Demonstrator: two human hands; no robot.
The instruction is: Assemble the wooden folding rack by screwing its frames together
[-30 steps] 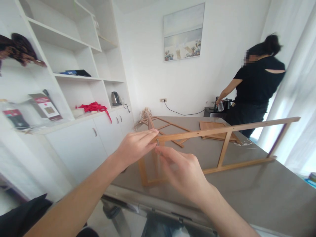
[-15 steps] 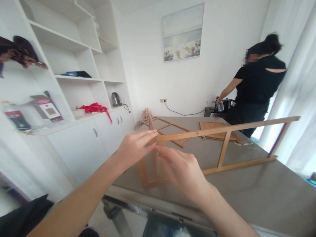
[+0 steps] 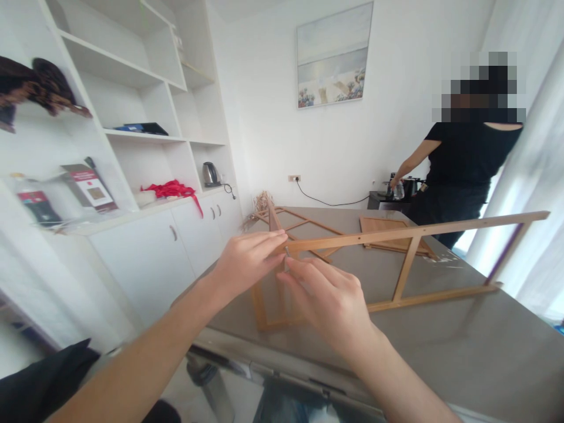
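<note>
A ladder-like wooden frame (image 3: 388, 237) stands on its long edge across the grey table. My left hand (image 3: 247, 254) is closed round its near left corner, thumb below the upper rail and fingers above. Just beneath that rail, my right hand (image 3: 331, 295) pinches a thin metal pin (image 3: 286, 251), upright against the underside. Whether it is a screw or a key, I cannot tell, since the fingertips hide its lower part. Another wooden piece (image 3: 274, 218) reaches back from the same corner.
More slatted wooden framing (image 3: 308, 222) and a wooden panel (image 3: 383, 230) lie farther back on the table (image 3: 462, 346). A person in black (image 3: 467, 158) stands at the back right beside a small dark cabinet. White shelves (image 3: 132, 138) line the left wall, and a bin (image 3: 211, 382) stands below.
The view has shifted slightly, moving the scene a little to the right. My right fingertips sit slightly lower on the metal pin, and more of it shows. My left hand keeps its grip.
</note>
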